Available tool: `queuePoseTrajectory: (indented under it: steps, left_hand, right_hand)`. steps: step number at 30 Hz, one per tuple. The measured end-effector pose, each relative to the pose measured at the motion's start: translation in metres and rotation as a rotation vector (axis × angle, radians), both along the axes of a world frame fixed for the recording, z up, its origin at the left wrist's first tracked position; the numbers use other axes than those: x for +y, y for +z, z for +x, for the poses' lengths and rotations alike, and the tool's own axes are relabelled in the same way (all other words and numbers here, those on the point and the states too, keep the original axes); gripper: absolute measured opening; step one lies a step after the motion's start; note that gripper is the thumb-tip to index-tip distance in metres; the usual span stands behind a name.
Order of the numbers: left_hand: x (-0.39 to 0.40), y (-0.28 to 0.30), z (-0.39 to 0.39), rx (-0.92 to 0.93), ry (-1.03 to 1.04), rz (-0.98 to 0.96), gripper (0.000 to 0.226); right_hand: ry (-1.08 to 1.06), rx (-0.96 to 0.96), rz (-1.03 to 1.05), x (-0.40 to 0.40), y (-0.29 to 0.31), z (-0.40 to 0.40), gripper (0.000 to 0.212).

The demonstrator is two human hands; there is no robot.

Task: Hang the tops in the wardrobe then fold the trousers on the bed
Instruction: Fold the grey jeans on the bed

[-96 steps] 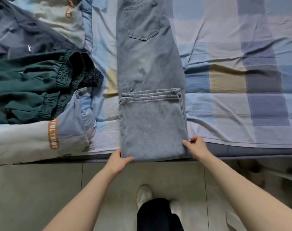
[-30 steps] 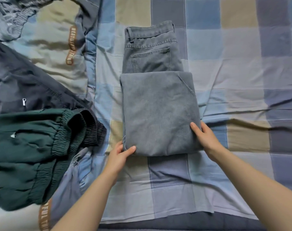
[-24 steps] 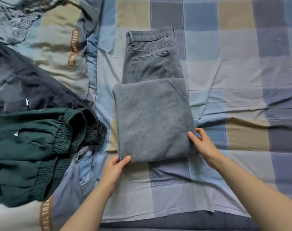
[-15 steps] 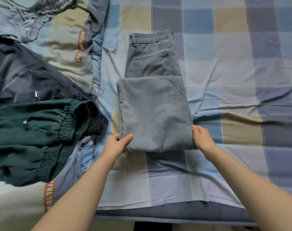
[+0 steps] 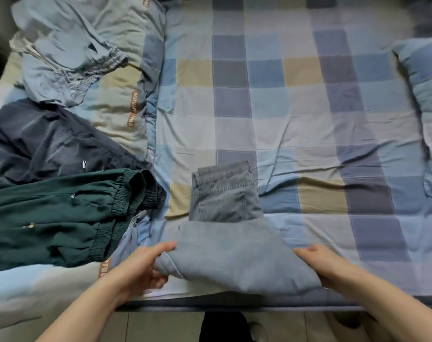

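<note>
Jeans (image 5: 234, 257) folded on bed (image 5: 308, 119) | hands: left (image 5: 141, 267), right (image 5: 318, 262) grip fold's ends

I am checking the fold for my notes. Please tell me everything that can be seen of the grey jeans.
The grey jeans are faded denim with pale stitching and lie on the checked bed sheet near its front edge. The waistband end, with a belt loop and a back pocket, points away from the person and lies flat. The leg part is folded into a thick bundle, raised at the near end. The left hand grips its left corner and the right hand grips its right edge. No other garment touches them.
</note>
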State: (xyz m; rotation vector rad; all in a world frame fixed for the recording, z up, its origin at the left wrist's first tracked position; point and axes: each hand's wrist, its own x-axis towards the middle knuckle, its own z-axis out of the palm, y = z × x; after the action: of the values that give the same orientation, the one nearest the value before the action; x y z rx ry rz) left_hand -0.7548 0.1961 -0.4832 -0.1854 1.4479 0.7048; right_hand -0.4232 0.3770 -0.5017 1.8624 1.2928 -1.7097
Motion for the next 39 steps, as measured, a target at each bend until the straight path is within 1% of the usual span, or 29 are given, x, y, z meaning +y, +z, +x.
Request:
queuePoseTrajectory:
  steps: [2,4,7,9,10,12,14,15,16,17,18,20,22,24,25,27,28,29,30,32,33,35,36,38,39]
  left_hand:
    - [0.032,-0.003,-0.019,0.083,-0.001,0.039,0.031]
    - [0.072,-0.018,-0.043,0.199,0.062,0.095,0.037]
    - [0.132,-0.053,-0.072,0.377,0.129,0.146,0.044]
    - [0.162,-0.085,-0.082,0.459,0.135,0.147,0.051]
    - [0.174,-0.1,-0.084,0.449,0.14,0.151,0.048]
    - [0.194,-0.129,-0.082,0.406,0.097,0.198,0.028]
    - [0.202,-0.158,-0.08,0.478,-0.034,0.226,0.015]
    - [0.2,-0.174,-0.079,0.529,-0.095,0.246,0.03]
    - [0.198,-0.182,-0.075,0.581,-0.141,0.269,0.055]
    - [0.192,-0.19,-0.07,0.644,-0.195,0.252,0.073]
    - [0.185,-0.193,-0.064,0.713,-0.216,0.219,0.08]
    - [0.17,-0.194,-0.049,0.791,-0.18,0.166,0.071]
    - [0.156,-0.194,-0.038,0.833,-0.177,0.136,0.06]
    - [0.145,-0.196,-0.033,0.832,-0.173,0.151,0.052]
    - [0.142,-0.197,-0.032,0.808,-0.145,0.155,0.049]
    - [0.142,-0.198,-0.033,0.766,-0.081,0.153,0.041]
    - [0.143,-0.198,-0.034,0.766,-0.062,0.152,0.034]
    - [0.145,-0.198,-0.036,0.775,-0.061,0.149,0.027]
    - [0.147,-0.198,-0.039,0.786,-0.069,0.147,0.022]
    - [0.147,-0.197,-0.04,0.797,-0.08,0.146,0.022]
    - [0.147,-0.196,-0.04,0.809,-0.074,0.147,0.028]
    - [0.144,-0.191,-0.035,0.914,-0.04,0.162,0.04]
    - [0.14,-0.19,-0.03,1.003,-0.057,0.172,0.04]
    - [0.131,-0.186,-0.016,1.15,-0.167,0.165,0.028]
    - [0.124,-0.185,-0.008,1.169,-0.22,0.146,0.024]
  right_hand:
    - [-0.021,0.018,0.015,0.031,0.006,-0.016,0.02]
    - [-0.014,0.036,0.081,0.072,-0.002,-0.041,0.02]
    - [-0.074,0.064,0.224,0.13,-0.033,-0.082,0.019]
    - [-0.16,0.063,0.267,0.155,-0.064,-0.107,0.01]
    - [-0.206,0.072,0.257,0.162,-0.081,-0.119,0.009]
    - [-0.295,0.089,0.229,0.173,-0.115,-0.141,0.013]
    - [-0.341,0.056,0.286,0.181,-0.145,-0.162,0.025]
    - [-0.354,0.011,0.336,0.181,-0.16,-0.171,0.036]
    - [-0.357,-0.049,0.405,0.178,-0.168,-0.178,0.046]
    - [-0.351,-0.103,0.465,0.168,-0.174,-0.183,0.052]
    - [-0.338,-0.126,0.537,0.157,-0.176,-0.185,0.052]
    - [-0.249,-0.105,0.694,0.132,-0.173,-0.184,0.043]
    - [-0.14,-0.107,0.805,0.113,-0.165,-0.182,0.043]
    - [-0.018,-0.151,0.852,0.098,-0.159,-0.177,0.044]
    - [0.077,-0.185,0.863,0.09,-0.157,-0.175,0.043]
    - [0.219,-0.226,0.824,0.083,-0.16,-0.171,0.039]
    - [0.215,-0.211,0.788,0.084,-0.163,-0.17,0.035]
    - [0.136,-0.177,0.746,0.088,-0.165,-0.17,0.031]
    - [0.005,-0.136,0.707,0.093,-0.167,-0.17,0.026]
    - [-0.21,-0.117,0.687,0.1,-0.166,-0.166,0.02]
    - [-0.233,-0.124,0.708,0.099,-0.164,-0.162,0.016]
    - [-0.115,-0.109,0.726,0.089,-0.159,-0.155,0.012]
    - [-0.037,-0.117,0.716,0.081,-0.157,-0.151,0.017]
    - [0.105,-0.182,0.721,0.066,-0.155,-0.142,0.027]
    - [0.176,-0.234,0.731,0.059,-0.153,-0.139,0.029]
